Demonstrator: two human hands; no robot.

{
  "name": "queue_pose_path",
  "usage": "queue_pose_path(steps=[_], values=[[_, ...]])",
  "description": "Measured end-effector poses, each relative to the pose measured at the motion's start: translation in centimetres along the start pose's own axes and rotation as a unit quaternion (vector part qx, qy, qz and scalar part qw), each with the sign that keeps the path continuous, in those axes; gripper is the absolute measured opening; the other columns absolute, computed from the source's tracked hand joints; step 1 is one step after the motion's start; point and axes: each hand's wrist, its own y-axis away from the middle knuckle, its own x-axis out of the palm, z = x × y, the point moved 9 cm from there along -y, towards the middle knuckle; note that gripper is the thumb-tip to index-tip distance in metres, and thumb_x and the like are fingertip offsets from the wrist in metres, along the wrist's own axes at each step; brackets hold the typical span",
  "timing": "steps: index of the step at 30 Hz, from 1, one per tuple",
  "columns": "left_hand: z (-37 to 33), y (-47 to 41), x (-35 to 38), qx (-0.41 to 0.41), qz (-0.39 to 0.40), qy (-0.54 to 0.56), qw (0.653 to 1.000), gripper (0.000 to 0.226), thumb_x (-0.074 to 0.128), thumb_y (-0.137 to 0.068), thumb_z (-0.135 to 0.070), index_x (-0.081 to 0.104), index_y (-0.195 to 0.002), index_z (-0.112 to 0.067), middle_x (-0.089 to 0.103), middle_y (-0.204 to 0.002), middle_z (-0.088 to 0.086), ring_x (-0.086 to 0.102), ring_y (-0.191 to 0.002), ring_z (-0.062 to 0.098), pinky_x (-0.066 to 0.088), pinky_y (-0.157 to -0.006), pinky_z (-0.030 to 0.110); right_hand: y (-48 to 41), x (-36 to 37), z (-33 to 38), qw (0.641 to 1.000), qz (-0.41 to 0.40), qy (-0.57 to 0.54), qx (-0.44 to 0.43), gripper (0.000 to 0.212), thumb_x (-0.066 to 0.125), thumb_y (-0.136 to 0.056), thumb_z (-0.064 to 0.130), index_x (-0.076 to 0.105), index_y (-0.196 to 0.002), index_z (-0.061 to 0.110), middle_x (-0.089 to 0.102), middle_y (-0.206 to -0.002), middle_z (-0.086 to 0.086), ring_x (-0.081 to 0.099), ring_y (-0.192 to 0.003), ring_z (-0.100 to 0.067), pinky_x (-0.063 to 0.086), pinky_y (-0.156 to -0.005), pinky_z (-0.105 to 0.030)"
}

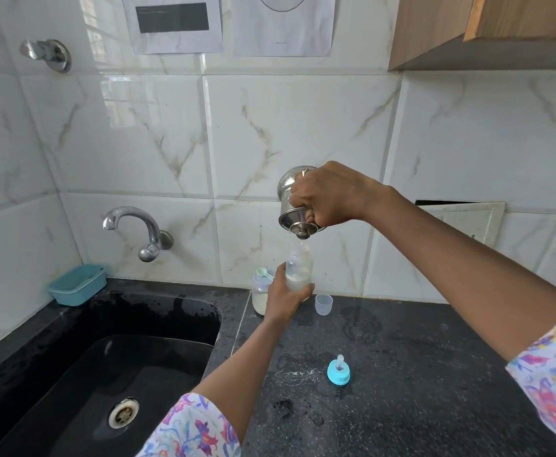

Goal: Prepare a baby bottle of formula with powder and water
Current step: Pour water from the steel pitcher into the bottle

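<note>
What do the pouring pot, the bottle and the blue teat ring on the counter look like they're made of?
Pot: polished metal, likely stainless steel; it is silvery and mirrors the room.
Bottle: clear plastic, probably; the cloudy liquid shows through it, though glass cannot be excluded.
Teat ring: matte blue plastic by its flat, even colour, with a translucent teat, seemingly silicone.
Counter: dark speckled polished stone, apparently granite.

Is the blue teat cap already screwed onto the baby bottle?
No. The blue teat cap stands alone on the dark counter, while the open bottle, held in the left hand, takes water from the steel pot.
</note>
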Motion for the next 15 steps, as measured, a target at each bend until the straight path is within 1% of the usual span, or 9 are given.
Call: queue_pose_path(steps=[5, 9, 15], values=[[0.32, -0.13, 0.02, -0.002, -0.001, 0.002, 1.000, 0.061, 0.071, -0.079, -0.014, 0.039, -0.131, -0.016, 0.053, -0.110, -0.003, 0.051, -0.100, 0.016, 0.039, -0.080, 0.024, 0.07, -0.16, -0.18, 1.000, -0.008, 0.005, -0.001, 0.013, 0.049, -0.082, 0.018, 0.061, -0.086, 0.014, 0.062, -0.096, 0.003, 0.053, -0.094, -0.019, 0.020, -0.053, -0.027], [0.53, -0.26, 0.02, -0.001, -0.002, 0.004, 1.000, 0.060, 0.071, -0.079, -0.014, 0.039, -0.129, -0.016, 0.052, -0.109, -0.003, 0.051, -0.100, 0.016, 0.039, -0.081, 0.025, 0.01, -0.17, -0.18, 1.000, -0.007, 0.005, -0.004, 0.014, 0.049, -0.082, 0.020, 0.061, -0.085, 0.014, 0.062, -0.096, 0.004, 0.053, -0.094, -0.019, 0.015, -0.048, -0.024], [0.79, -0.37, -0.06, 0.001, -0.006, 0.011, 1.000, 0.060, 0.072, -0.078, -0.013, 0.040, -0.129, -0.016, 0.054, -0.110, -0.002, 0.051, -0.100, 0.017, 0.040, -0.080, 0.025, -0.08, -0.23, -0.10, 1.000, -0.003, 0.006, -0.005, 0.015, 0.049, -0.083, 0.021, 0.062, -0.087, 0.015, 0.062, -0.099, 0.005, 0.054, -0.096, -0.019, 0.015, -0.048, -0.023]])
